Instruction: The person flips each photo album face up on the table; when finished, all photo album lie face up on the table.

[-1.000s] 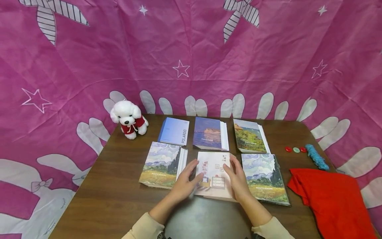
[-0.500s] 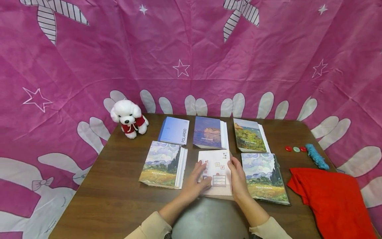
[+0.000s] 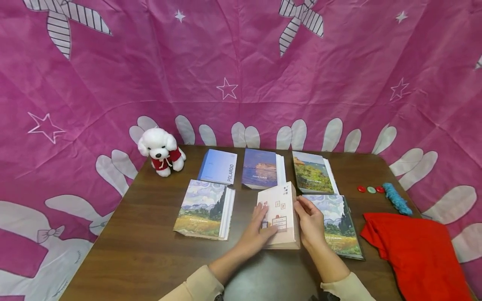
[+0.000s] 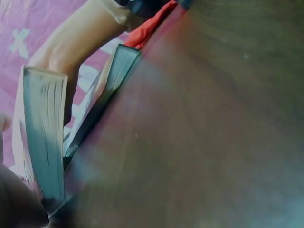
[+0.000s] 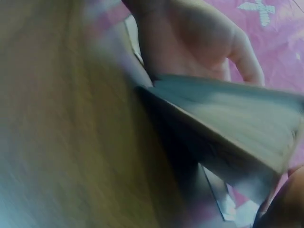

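A pale photo album with a small room drawing on its cover stands tilted up on its near edge at the middle front of the brown table. My left hand lies against the cover's left side with fairly straight fingers. My right hand curls round the album's right edge and back. The left wrist view shows the album's page edges raised off the wood. In the right wrist view the album's page block is close and blurred, with my left hand behind it.
Wheat-field albums lie on the left and right of my hands. Behind them are a Polaroid album, a blue album and a green landscape album. A plush dog, buttons, teal yarn and red cloth lie around.
The pale album lay flat under both hands and now has its far edge lifted, so it stands tilted between them. My right hand has shifted to its right edge.
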{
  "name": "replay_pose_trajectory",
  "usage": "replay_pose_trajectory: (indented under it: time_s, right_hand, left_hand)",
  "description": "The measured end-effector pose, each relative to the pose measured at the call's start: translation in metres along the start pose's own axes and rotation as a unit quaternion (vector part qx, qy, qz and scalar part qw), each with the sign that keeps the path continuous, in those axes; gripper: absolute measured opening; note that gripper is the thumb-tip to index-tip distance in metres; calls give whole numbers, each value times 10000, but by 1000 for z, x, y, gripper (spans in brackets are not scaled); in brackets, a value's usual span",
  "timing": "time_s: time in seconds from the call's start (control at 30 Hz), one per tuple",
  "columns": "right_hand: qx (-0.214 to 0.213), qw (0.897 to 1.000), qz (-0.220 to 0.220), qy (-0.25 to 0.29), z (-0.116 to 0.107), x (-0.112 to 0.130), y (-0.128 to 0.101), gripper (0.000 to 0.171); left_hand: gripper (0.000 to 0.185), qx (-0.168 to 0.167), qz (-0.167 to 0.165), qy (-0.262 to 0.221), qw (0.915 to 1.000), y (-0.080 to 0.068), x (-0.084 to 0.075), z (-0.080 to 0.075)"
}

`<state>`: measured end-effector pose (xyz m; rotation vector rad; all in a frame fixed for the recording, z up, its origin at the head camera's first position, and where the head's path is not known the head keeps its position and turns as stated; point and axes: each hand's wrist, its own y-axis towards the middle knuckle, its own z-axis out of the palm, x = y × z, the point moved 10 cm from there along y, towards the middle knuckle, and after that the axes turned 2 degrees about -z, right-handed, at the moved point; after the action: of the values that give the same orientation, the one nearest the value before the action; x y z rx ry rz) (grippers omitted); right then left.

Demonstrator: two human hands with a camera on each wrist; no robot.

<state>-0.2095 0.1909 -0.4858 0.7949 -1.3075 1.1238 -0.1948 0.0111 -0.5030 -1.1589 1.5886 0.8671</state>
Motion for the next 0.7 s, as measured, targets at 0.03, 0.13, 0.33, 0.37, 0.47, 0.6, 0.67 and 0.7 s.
replay_pose_trajectory:
  time_s: [0.03, 0.13, 0.33, 0.37, 0.47, 0.6, 0.67, 0.7]
  right_hand:
    - [30, 10000, 9, 24, -2, 2, 2, 45]
    - [70, 9999, 49, 106, -8, 7, 7, 44]
    - [168, 9997, -111, 171, -12, 23, 14, 42]
    - [214, 9996, -125, 147, -11, 25, 14, 42]
    - [365, 9993, -114, 34, -7, 29, 13, 41]
    - [384, 9988, -197, -214, -5, 32, 8, 40]
    - [358, 9987, -260, -245, -2, 33, 5, 39]
    - [382, 9986, -287, -231, 0, 34, 3, 39]
  left_hand:
    - [75, 21, 27, -20, 10000, 1, -2, 2]
    - [72, 109, -18, -72, 9999, 3, -5, 9]
    - [69, 462, -138, -579, 9972, 9, -9, 25]
    - [69, 535, -142, -698, 9960, 10, -10, 27]
    - [68, 706, -153, -948, 9929, 12, -11, 30]
    - [67, 799, -55, -1145, 9902, 14, -13, 29]
    - [64, 765, 114, -1323, 9882, 15, -17, 25]
    - [63, 744, 217, -1403, 9871, 16, -21, 22]
